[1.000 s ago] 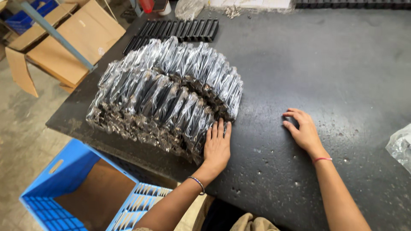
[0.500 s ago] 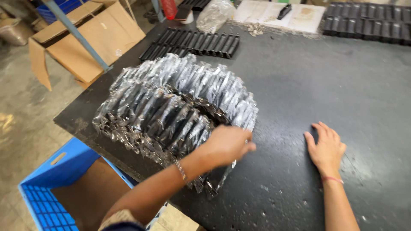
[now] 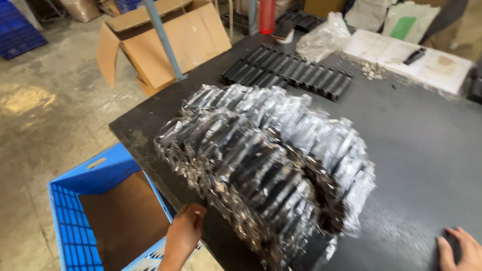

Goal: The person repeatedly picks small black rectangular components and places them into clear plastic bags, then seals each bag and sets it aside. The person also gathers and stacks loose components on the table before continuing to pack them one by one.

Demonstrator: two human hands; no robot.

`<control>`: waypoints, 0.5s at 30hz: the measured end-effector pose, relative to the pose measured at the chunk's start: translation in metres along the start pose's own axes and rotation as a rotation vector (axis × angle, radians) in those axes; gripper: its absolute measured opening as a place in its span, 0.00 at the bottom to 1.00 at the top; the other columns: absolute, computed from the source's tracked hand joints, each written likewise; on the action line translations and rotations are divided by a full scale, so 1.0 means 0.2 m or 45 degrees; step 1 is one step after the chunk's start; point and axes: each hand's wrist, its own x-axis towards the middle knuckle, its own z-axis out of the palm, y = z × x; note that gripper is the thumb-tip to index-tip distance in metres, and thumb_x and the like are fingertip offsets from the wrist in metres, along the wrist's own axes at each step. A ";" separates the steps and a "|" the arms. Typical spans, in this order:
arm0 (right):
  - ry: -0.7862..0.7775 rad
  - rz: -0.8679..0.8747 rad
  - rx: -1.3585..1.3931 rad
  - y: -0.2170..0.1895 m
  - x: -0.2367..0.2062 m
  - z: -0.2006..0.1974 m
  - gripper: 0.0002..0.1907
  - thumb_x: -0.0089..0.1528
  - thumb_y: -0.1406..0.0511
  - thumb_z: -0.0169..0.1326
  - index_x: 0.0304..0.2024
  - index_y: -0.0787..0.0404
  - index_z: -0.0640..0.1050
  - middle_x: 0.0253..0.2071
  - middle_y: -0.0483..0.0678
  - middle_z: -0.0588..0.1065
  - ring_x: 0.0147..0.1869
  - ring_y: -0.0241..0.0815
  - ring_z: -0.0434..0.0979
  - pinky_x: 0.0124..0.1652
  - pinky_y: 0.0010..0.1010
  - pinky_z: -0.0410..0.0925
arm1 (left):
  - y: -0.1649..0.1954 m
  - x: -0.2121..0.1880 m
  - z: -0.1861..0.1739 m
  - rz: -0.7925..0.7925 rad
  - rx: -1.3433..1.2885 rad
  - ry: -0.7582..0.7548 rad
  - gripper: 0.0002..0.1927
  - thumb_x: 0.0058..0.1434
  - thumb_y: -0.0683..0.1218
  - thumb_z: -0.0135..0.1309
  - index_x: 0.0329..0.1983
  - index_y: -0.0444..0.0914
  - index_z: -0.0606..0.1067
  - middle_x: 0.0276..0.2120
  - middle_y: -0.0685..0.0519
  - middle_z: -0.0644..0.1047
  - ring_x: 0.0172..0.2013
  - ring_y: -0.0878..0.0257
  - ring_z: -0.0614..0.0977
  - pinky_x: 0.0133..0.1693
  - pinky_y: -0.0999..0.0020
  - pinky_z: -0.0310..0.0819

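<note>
We are resting our left hand [image 3: 185, 232], loosely curled and empty, at the table edge [image 3: 131, 134]; the pile of bagged black parts [image 3: 266, 170] is lying at its one o'clock, nearer than our flat right hand [image 3: 461, 249].

Glossy, crinkled clear plastic is seen wrapping the dark packs [image 3: 271, 170] at centre frame. The table [image 3: 427, 145] is showing as matt, speckled black. Ribbed blue plastic is forming the crate [image 3: 75, 221] lower left; matt brown cardboard, the box [image 3: 165, 40] upper left.
</note>
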 end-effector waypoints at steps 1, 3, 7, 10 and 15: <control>-0.030 0.007 0.007 0.00 0.04 0.03 0.14 0.69 0.57 0.59 0.52 0.57 0.78 0.59 0.52 0.73 0.65 0.47 0.72 0.68 0.38 0.65 | -0.05 0.04 0.03 0.075 -0.005 0.084 0.06 0.57 0.39 0.54 0.36 0.40 0.79 0.39 0.49 0.80 0.40 0.46 0.81 0.40 0.54 0.75; -0.159 0.118 -0.105 0.00 0.12 0.06 0.14 0.68 0.57 0.59 0.51 0.57 0.78 0.56 0.51 0.74 0.63 0.47 0.73 0.66 0.37 0.66 | -0.13 0.14 0.11 0.230 -0.011 0.242 0.09 0.56 0.36 0.53 0.36 0.40 0.79 0.39 0.48 0.78 0.42 0.45 0.78 0.43 0.53 0.73; -0.319 0.271 -0.265 -0.05 0.21 0.08 0.14 0.66 0.56 0.59 0.50 0.56 0.80 0.51 0.50 0.76 0.59 0.47 0.76 0.61 0.36 0.68 | -0.20 0.26 0.25 0.195 0.091 0.451 0.05 0.54 0.38 0.53 0.31 0.42 0.76 0.39 0.50 0.77 0.42 0.47 0.76 0.44 0.52 0.69; -0.339 0.292 -0.365 -0.12 0.25 0.07 0.15 0.64 0.56 0.59 0.49 0.56 0.81 0.47 0.50 0.78 0.55 0.47 0.78 0.58 0.35 0.70 | -0.24 0.27 0.35 0.103 0.224 0.498 0.05 0.52 0.41 0.54 0.31 0.43 0.75 0.42 0.52 0.76 0.43 0.48 0.76 0.44 0.52 0.66; -0.464 0.041 -0.255 -0.40 0.56 0.05 0.22 0.61 0.56 0.57 0.56 0.56 0.79 0.51 0.50 0.78 0.52 0.48 0.79 0.53 0.38 0.72 | -0.33 0.27 0.43 0.003 0.377 0.509 0.12 0.47 0.43 0.56 0.37 0.44 0.76 0.51 0.53 0.76 0.47 0.50 0.76 0.47 0.52 0.64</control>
